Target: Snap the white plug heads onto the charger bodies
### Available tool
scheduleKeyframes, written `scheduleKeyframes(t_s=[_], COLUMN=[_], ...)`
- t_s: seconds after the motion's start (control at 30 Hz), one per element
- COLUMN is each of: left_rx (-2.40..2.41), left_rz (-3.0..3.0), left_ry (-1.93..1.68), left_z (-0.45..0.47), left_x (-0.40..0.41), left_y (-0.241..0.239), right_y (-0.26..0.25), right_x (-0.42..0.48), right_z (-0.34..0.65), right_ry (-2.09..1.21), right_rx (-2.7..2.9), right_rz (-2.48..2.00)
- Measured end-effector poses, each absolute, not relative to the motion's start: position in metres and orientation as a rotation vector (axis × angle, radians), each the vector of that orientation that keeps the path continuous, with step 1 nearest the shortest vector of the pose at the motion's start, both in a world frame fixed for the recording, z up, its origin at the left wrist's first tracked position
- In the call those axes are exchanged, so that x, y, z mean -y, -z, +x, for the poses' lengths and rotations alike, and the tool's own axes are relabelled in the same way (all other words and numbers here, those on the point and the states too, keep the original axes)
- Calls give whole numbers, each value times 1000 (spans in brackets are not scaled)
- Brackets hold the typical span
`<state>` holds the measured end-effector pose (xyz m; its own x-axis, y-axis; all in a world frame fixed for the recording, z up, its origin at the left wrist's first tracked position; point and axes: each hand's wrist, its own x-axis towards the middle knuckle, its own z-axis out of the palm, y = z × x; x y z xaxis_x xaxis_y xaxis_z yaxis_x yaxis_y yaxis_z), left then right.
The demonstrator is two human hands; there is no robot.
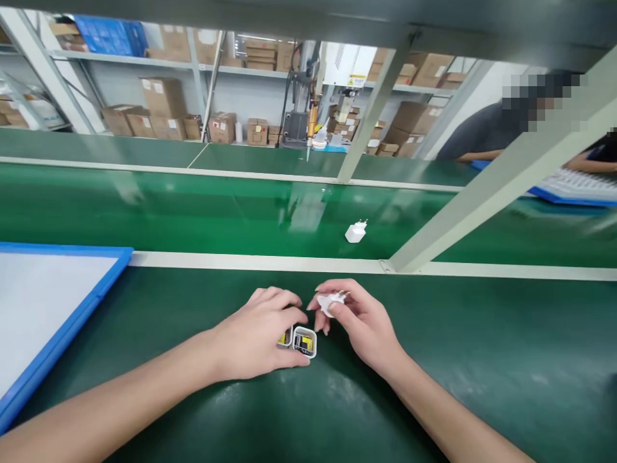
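My left hand (pixel 260 331) rests on the green table, fingers curled round two open white charger shells (pixel 303 341) that show yellow and black parts inside. Just to its right, my right hand (pixel 359 318) pinches a white plug cover with metal pins (pixel 331 301), held slightly above the shells. A finished white charger (pixel 355 232) lies alone on the green conveyor belt beyond the pale rail.
A blue-framed white tray (pixel 62 302) sits at the left. A slanted grey frame post (pixel 482 193) crosses at the right. Another person's arms (pixel 482 156) work across the belt by a blue tray (pixel 573 190). Shelves of cardboard boxes (pixel 164 96) stand behind.
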<state>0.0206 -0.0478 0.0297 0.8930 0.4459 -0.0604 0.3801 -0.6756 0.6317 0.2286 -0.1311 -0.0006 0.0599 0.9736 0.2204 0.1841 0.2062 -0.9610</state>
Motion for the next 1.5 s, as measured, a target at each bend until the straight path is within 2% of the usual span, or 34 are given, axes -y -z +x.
scheduleKeyframes(t_s=[0.07, 0.17, 0.37, 1.03, 1.5], left_rx=[-568, -660, -745, -666, -642], left_rz=[2389, 2328, 2166, 2081, 2129], left_ry=[-101, -150, -167, -171, -128], left_z=[35, 55, 64, 64, 65], left_x=[44, 36, 23, 17, 17], left_y=[-22, -16, -10, -8, -5], right_y=[3, 4, 6, -6, -10], right_x=[130, 129, 127, 129, 130], right_z=[229, 236, 252, 235, 230], right_ry=[-976, -884, -530, -231, -331], right_rx=[1264, 1226, 1614, 1922, 1910], right_rz=[-1191, -1258, -1350, -1471, -1515])
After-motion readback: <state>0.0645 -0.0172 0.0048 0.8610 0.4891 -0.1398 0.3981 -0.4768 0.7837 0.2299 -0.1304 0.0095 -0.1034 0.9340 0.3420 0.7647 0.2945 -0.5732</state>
